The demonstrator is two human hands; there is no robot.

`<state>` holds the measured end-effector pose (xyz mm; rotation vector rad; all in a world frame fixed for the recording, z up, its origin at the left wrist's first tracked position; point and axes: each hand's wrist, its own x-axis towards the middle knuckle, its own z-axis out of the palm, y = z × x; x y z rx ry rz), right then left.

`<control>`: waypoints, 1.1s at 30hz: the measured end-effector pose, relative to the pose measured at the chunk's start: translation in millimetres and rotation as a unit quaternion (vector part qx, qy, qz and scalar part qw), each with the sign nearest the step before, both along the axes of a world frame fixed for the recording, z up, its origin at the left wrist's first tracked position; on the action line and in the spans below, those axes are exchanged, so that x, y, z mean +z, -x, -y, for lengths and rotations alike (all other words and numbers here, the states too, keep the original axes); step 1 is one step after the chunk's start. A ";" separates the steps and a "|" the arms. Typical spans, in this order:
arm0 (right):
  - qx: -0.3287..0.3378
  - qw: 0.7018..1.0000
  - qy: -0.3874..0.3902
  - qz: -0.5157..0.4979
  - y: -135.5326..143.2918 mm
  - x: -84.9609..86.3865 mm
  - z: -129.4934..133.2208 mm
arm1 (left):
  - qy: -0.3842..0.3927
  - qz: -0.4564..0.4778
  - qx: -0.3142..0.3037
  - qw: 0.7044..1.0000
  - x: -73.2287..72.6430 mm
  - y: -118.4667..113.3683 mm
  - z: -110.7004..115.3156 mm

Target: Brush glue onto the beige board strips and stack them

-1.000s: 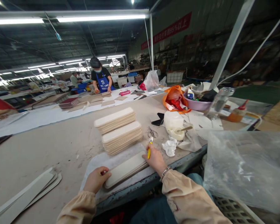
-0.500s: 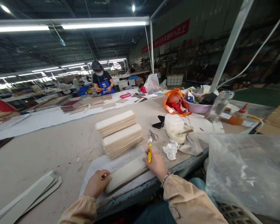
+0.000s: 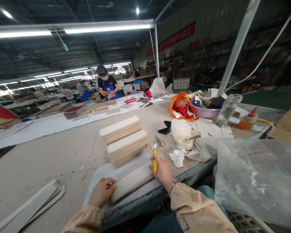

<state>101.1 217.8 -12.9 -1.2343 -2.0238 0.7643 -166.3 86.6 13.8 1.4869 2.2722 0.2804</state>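
A low stack of long off-white strips with rounded ends lies on a white sheet at the table's front edge. My left hand is closed at the near-left end of the stack, thumb and fingers against it. At the other end, my right hand grips a yellow-handled tool upright, its pale tip pointing away from me; the kind of tip is too small to tell. The right fingers also touch the strips. Just behind stand two taller stacks of similar rounded pieces.
Scissors, crumpled tissue and a cut-open white jug with a stick sit on the right. Behind them are an orange bag and a purple basin. Loose strips lie at left. A co-worker stands opposite.
The view shifts very slightly. Both my hands stay at the ends of the strips almost unmoved. The co-worker opposite has raised a flat piece in their hands.
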 end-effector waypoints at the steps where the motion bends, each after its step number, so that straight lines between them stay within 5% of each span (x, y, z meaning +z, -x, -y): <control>1: 0.001 1.000 0.006 -0.027 0.7 0.6 0.2 | 0.000 -0.003 0.000 1.000 0.6 0.2 -0.2; 5: 0.017 0.981 0.046 -0.189 2.4 10.4 1.4 | -0.026 -0.008 -0.025 0.999 8.6 -0.3 -2.3; 10: 0.076 0.910 0.121 -0.388 0.0 36.5 3.8 | -0.097 0.074 -0.084 0.989 38.0 -20.0 -20.9; 14: 0.112 0.857 0.172 -0.472 -4.4 52.2 3.7 | -0.057 0.136 -0.147 0.978 55.9 -47.8 -45.3; 17: 0.108 0.838 0.180 -0.505 -8.0 55.0 0.2 | -0.021 0.170 -0.143 0.975 54.8 -65.6 -55.5; 25: 0.005 0.887 0.115 -0.446 -15.8 47.8 -11.5 | -0.041 0.354 -0.040 0.933 36.4 -106.6 -41.2; 33: -0.020 0.919 0.086 -0.383 -17.8 30.4 -18.5 | -0.058 0.468 0.057 0.880 18.0 -137.0 -24.4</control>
